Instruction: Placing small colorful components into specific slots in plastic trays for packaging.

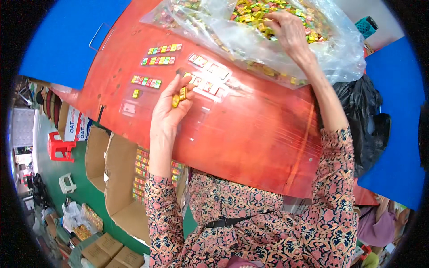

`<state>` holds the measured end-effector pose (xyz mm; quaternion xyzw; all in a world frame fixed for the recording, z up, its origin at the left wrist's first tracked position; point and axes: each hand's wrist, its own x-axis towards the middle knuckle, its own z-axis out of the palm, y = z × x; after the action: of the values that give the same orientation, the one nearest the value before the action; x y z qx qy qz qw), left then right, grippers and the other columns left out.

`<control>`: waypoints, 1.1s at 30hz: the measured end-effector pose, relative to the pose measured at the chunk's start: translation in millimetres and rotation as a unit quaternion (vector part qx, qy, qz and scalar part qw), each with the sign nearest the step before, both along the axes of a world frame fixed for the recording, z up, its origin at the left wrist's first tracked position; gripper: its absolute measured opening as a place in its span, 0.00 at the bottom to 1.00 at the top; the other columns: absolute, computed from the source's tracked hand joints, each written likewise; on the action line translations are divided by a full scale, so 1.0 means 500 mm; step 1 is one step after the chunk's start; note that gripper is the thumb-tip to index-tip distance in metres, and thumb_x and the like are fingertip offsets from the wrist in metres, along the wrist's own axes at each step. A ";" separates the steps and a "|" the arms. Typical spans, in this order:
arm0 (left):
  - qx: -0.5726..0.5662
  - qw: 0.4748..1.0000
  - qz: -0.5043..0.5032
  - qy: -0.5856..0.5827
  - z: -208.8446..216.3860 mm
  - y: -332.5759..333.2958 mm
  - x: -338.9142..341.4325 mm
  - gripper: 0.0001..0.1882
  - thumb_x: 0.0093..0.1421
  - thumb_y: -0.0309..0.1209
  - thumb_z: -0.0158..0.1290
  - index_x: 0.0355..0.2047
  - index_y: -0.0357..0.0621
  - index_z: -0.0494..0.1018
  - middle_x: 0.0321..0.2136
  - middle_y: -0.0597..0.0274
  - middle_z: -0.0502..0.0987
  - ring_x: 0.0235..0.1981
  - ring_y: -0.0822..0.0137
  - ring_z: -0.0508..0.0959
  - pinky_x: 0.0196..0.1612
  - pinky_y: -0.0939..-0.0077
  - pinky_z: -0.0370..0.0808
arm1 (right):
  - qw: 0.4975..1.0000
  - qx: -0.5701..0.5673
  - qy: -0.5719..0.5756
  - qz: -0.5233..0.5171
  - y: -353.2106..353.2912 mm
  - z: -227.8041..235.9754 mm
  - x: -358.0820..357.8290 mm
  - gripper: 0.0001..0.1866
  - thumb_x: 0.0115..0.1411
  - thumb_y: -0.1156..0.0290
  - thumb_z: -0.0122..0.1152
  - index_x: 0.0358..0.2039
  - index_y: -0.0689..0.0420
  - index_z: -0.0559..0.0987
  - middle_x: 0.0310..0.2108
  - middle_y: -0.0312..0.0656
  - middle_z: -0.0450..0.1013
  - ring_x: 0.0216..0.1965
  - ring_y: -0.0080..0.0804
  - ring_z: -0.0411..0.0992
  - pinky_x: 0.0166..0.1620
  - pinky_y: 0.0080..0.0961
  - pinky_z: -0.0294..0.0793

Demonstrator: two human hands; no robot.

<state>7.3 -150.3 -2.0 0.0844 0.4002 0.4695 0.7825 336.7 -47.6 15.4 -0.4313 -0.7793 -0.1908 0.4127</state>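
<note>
My left hand [169, 109] is palm up over the table, its fingers curled around small yellow wrapped candies [182, 94]. My right hand [290, 32] reaches into a large clear plastic bag [344, 53] at the far side. Its bent fingers touch a heap of small wrapped candies [250, 13], mostly yellow with some green, orange and pink; whatever they grip is hidden. Short rows of candies [161, 60] lie on the table left of centre. Beside my left hand, more candies [206, 85] sit in a clear tray under glare. A lone yellow candy [135, 94] lies further left.
The red tabletop [263, 134] carries everything. Below its left edge stands an open cardboard box [120, 178] with filled candy trays [142, 169]. A black plastic bag [357, 111] hangs at the right. On the green floor are a red stool [60, 146] and a small white stool [67, 183].
</note>
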 end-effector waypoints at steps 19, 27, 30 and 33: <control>0.324 0.721 -0.074 0.608 -0.051 -0.013 -0.002 0.10 0.44 0.30 0.58 0.26 0.38 0.78 0.15 0.60 0.74 0.18 0.71 0.73 0.24 0.75 0.69 | 0.889 -0.383 0.180 0.176 -0.204 0.082 -0.175 0.09 0.55 0.70 0.56 0.33 0.62 0.78 0.26 0.37 0.76 0.26 0.19 0.70 0.31 0.17 0.70; 0.388 0.570 -0.102 0.717 -0.061 -0.002 0.063 0.06 0.44 0.28 0.58 0.24 0.39 0.77 0.20 0.46 0.75 0.25 0.51 0.77 0.30 0.62 0.71 | 0.835 -0.513 0.160 0.115 -0.209 -0.120 -0.255 0.09 0.52 0.71 0.57 0.30 0.64 0.78 0.24 0.48 0.73 0.26 0.31 0.72 0.29 0.29 0.69; 0.371 0.567 -0.127 0.724 -0.061 0.002 0.071 0.06 0.44 0.28 0.58 0.23 0.39 0.77 0.19 0.46 0.74 0.25 0.51 0.76 0.30 0.62 0.71 | 0.924 -0.349 0.121 0.097 -0.206 -0.157 -0.253 0.08 0.51 0.72 0.56 0.28 0.64 0.78 0.25 0.52 0.71 0.26 0.43 0.72 0.29 0.36 0.68; 0.376 0.558 -0.118 0.730 -0.068 0.003 0.057 0.06 0.44 0.28 0.58 0.23 0.39 0.76 0.19 0.46 0.74 0.26 0.51 0.76 0.30 0.61 0.71 | 0.926 -0.352 0.096 0.099 -0.212 -0.147 -0.268 0.07 0.51 0.72 0.55 0.27 0.62 0.78 0.27 0.52 0.71 0.28 0.51 0.70 0.29 0.40 0.68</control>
<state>35.8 -148.8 -36.2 0.7315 0.6080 0.2587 0.1682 202.9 -153.4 -58.2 -0.4855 -0.7919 0.1803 0.3235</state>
